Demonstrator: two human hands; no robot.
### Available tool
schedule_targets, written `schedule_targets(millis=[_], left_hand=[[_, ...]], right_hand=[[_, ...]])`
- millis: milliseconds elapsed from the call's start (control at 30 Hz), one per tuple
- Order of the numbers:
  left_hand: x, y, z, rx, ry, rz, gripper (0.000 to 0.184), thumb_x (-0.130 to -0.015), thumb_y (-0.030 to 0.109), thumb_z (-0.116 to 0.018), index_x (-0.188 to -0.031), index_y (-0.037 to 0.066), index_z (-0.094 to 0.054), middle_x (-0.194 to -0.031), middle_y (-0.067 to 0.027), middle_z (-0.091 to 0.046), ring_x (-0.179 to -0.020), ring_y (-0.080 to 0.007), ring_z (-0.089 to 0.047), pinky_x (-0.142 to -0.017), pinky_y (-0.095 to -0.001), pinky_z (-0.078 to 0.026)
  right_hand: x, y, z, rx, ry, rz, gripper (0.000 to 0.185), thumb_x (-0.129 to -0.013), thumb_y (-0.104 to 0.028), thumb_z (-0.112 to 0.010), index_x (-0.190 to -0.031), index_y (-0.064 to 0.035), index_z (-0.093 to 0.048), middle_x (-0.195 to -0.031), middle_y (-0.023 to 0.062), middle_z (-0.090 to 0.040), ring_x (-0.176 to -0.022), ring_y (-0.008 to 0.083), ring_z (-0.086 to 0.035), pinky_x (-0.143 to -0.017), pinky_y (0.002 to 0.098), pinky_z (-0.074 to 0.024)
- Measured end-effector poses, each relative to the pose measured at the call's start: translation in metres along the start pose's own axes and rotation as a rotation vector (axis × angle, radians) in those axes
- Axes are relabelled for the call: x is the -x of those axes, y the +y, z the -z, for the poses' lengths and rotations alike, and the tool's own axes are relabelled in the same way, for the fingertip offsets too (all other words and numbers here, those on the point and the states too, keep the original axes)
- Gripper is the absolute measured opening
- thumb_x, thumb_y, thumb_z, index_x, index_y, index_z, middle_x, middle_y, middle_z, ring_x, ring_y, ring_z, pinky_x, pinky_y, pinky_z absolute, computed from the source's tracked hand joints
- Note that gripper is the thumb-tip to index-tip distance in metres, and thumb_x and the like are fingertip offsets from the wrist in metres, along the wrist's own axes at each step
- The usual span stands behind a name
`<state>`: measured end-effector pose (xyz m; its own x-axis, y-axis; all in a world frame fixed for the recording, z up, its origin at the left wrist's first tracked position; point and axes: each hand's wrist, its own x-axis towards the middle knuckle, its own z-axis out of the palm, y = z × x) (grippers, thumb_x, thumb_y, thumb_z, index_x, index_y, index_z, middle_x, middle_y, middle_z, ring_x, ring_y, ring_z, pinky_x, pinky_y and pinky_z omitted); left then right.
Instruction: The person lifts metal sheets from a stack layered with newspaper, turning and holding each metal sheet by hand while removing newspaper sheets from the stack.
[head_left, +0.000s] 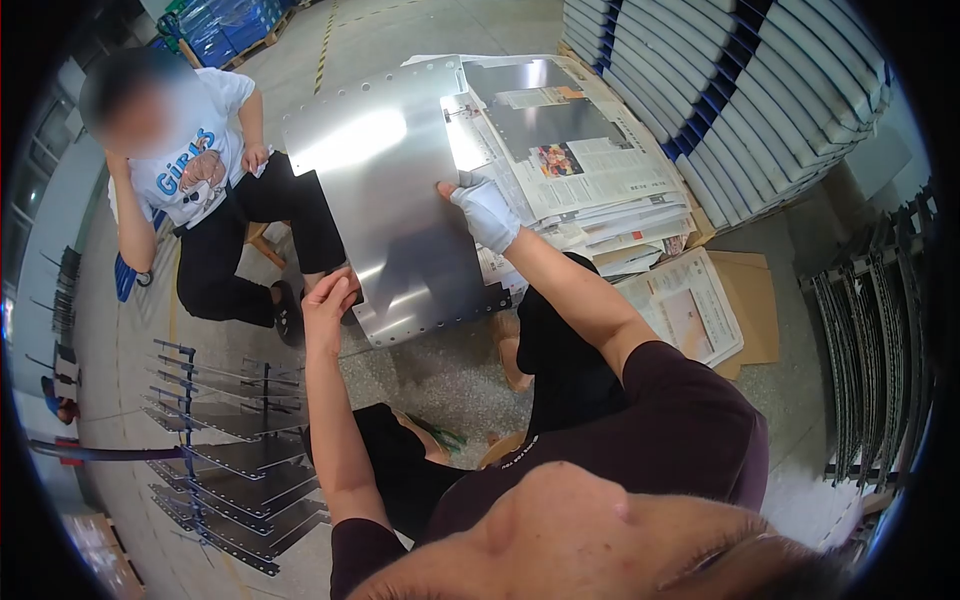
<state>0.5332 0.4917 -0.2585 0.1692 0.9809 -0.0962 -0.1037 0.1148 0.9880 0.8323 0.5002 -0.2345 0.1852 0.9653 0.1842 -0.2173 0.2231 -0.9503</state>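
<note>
A large shiny metal sheet (400, 210) with notched corners and small holes along its ends slants in front of me, its right side beside a stack of newspapers and sheets. My left hand (332, 296), bare, pinches its lower left edge. On the opposite edge is my right hand (484, 212), in a white glove that leaves the thumb bare. The thumb lies on the sheet's face, and the other fingers are partly hidden around the edge.
Newspapers (600, 175) with metal sheets between them are piled on the right, beside flattened cardboard (745, 305). A rack of dark plates (245, 455) stands at lower left. Tall stacked panels (740, 110) rise behind. A seated person (200, 180) is at left.
</note>
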Motion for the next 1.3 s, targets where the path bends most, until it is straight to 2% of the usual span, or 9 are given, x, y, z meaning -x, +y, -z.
schedule_targets(millis=[267, 567, 600, 833, 1000, 1133, 1200, 1233, 1300], left_hand=[[-0.006, -0.013, 0.013, -0.033, -0.016, -0.022, 0.023, -0.088, 0.012, -0.059, -0.105, -0.002, -0.064, -0.093, -0.0064, -0.066, -0.082, -0.0122, -0.062, -0.071, -0.0229, -0.048], [-0.005, -0.004, 0.010, -0.004, 0.017, 0.014, 0.022, -0.089, 0.015, -0.058, -0.104, 0.000, -0.065, -0.092, -0.0081, -0.068, -0.079, -0.0106, -0.062, -0.069, -0.0206, -0.046], [-0.005, -0.006, 0.012, -0.011, 0.013, 0.016, 0.022, -0.089, 0.015, -0.058, -0.104, 0.000, -0.065, -0.092, -0.0080, -0.068, -0.078, -0.0101, -0.062, -0.069, -0.0203, -0.045], [-0.004, -0.005, 0.006, -0.009, 0.036, 0.013, 0.021, -0.089, 0.016, -0.058, -0.103, 0.002, -0.066, -0.091, -0.0060, -0.068, -0.073, -0.0071, -0.059, -0.063, -0.0193, -0.041], [-0.007, -0.006, 0.012, -0.031, 0.037, 0.033, 0.025, -0.090, 0.017, -0.057, -0.108, 0.001, -0.063, -0.098, -0.0082, -0.067, -0.089, -0.0128, -0.062, -0.078, -0.0236, -0.046], [-0.003, 0.005, 0.006, -0.008, 0.006, 0.044, 0.039, -0.092, 0.021, -0.052, -0.123, -0.003, -0.051, -0.119, -0.0128, -0.058, -0.111, -0.0198, -0.054, -0.093, -0.0302, -0.042], [-0.005, 0.002, 0.001, 0.026, -0.021, -0.007, 0.043, -0.095, 0.023, -0.049, -0.129, -0.002, -0.044, -0.131, -0.0142, -0.049, -0.121, -0.0236, -0.047, -0.099, -0.0342, -0.036], [-0.005, 0.005, -0.004, -0.011, -0.002, -0.031, 0.044, -0.095, 0.024, -0.049, -0.130, -0.002, -0.043, -0.133, -0.0140, -0.047, -0.122, -0.0242, -0.046, -0.100, -0.0347, -0.036], [-0.008, 0.003, -0.004, -0.042, 0.028, -0.083, 0.046, -0.095, 0.024, -0.049, -0.132, -0.001, -0.041, -0.136, -0.0137, -0.043, -0.125, -0.0235, -0.042, -0.101, -0.0357, -0.035]], right_hand=[[-0.020, 0.046, 0.012, -0.276, 0.059, -0.275, 0.024, -0.085, -0.023, -0.062, -0.074, -0.0024, -0.061, -0.059, 0.0018, -0.054, -0.046, 0.0133, -0.046, -0.042, 0.0301, -0.0358], [-0.044, 0.084, 0.032, -0.377, 0.042, -0.393, 0.020, -0.091, -0.019, -0.052, -0.094, -0.0023, -0.062, -0.081, 0.0104, -0.065, -0.063, 0.0199, -0.063, -0.053, 0.0333, -0.0506], [-0.021, 0.035, 0.010, -0.561, -0.165, -0.326, 0.029, -0.089, -0.013, -0.052, -0.116, -0.0016, -0.053, -0.106, 0.0131, -0.061, -0.094, 0.0273, -0.061, -0.082, 0.0413, -0.0515], [-0.019, 0.034, 0.010, -0.460, -0.108, -0.252, 0.024, -0.089, -0.009, -0.051, -0.111, -0.0004, -0.056, -0.100, 0.0117, -0.062, -0.088, 0.0243, -0.062, -0.077, 0.0374, -0.0523], [-0.025, 0.040, 0.011, -0.430, -0.031, -0.254, 0.024, -0.086, -0.007, -0.052, -0.109, -0.0016, -0.057, -0.098, 0.0133, -0.063, -0.087, 0.0272, -0.062, -0.077, 0.0365, -0.0510], [-0.015, 0.024, 0.007, 0.591, 0.088, 0.532, 0.022, -0.091, -0.017, -0.046, -0.097, -0.0045, -0.062, -0.078, 0.0152, -0.063, -0.066, 0.0227, -0.062, -0.059, 0.0351, -0.0497], [-0.007, -0.003, 0.002, 1.007, 0.050, 0.468, 0.023, -0.090, -0.019, -0.047, -0.095, -0.0050, -0.064, -0.072, 0.0151, -0.063, -0.062, 0.0234, -0.061, -0.057, 0.0346, -0.0495], [-0.003, -0.021, -0.009, 1.112, -0.031, 0.211, 0.023, -0.088, -0.019, -0.050, -0.096, -0.0047, -0.065, -0.071, 0.0145, -0.063, -0.062, 0.0253, -0.061, -0.059, 0.0345, -0.0495], [0.010, -0.029, -0.033, 0.506, 0.206, 0.457, 0.019, -0.086, -0.019, -0.053, -0.096, -0.0097, -0.067, -0.072, 0.0131, -0.064, -0.061, 0.0275, -0.060, -0.061, 0.0344, -0.0493]])
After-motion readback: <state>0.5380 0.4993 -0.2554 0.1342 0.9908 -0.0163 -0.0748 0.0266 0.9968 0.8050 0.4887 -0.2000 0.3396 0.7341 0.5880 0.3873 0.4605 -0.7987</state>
